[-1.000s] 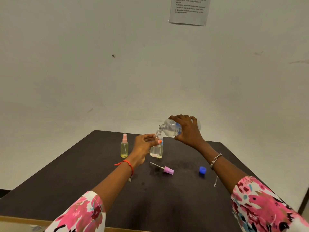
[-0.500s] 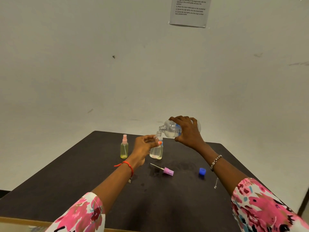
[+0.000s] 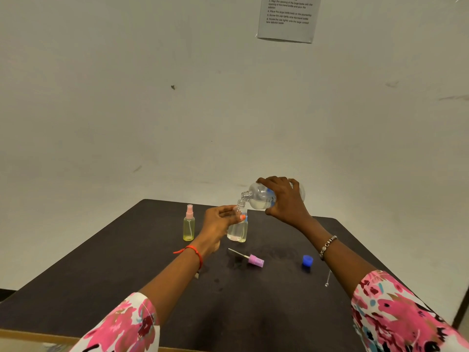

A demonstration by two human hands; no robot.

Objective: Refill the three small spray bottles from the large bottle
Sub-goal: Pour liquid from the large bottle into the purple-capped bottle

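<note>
— Counted how many small spray bottles?
— Two plainly, mid-frame: capped yellow bottle (image 3: pixel 189 226) upright on the desk (image 3: pixel 127 275); right of it, uncapped bottle (image 3: pixel 237 231) gripped by left hand (image 3: pixel 218 221), fingers curled round it.
— And the large bottle (image 3: pixel 260 198)?
— One, tilted, mouth just above the uncapped neck, clamped in right hand (image 3: pixel 286 203) fingers. Also spotted lower down: one pink spray head (image 3: pixel 255 260), one blue cap (image 3: pixel 307 260).

Dark table (image 3: pixel 88 288) lies under the grip, with darker patches on its top just nearer than the grip. Printed notice (image 3: pixel 288 19) on pale wall (image 3: pixel 101 97) — high above, slightly right. Thin silvery pin (image 3: pixel 328 278) on the table, nearer and right.
</note>
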